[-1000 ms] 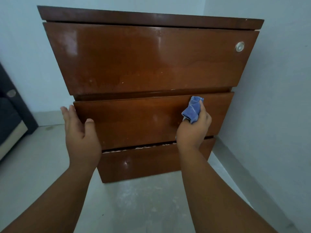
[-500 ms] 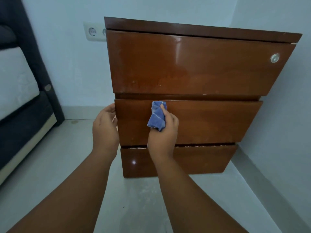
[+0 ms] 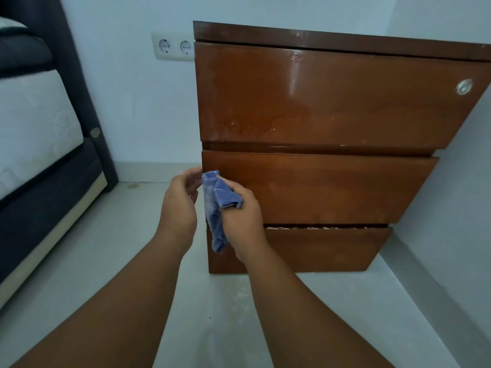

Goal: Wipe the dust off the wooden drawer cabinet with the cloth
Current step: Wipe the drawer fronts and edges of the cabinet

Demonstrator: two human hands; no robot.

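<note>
Left hand (image 3: 178, 205) is beside the cabinet (image 3: 332, 107) edge, fingers loosely open, holding nothing. Right hand (image 3: 240, 216) is closed on the blue cloth (image 3: 216, 205) at the middle drawer's (image 3: 332, 187) left end. Cloth looks soft & light, hangs limp; better bunch it in the palm.

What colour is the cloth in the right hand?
Blue; the cloth shows best in the head view, held by the right hand.
</note>
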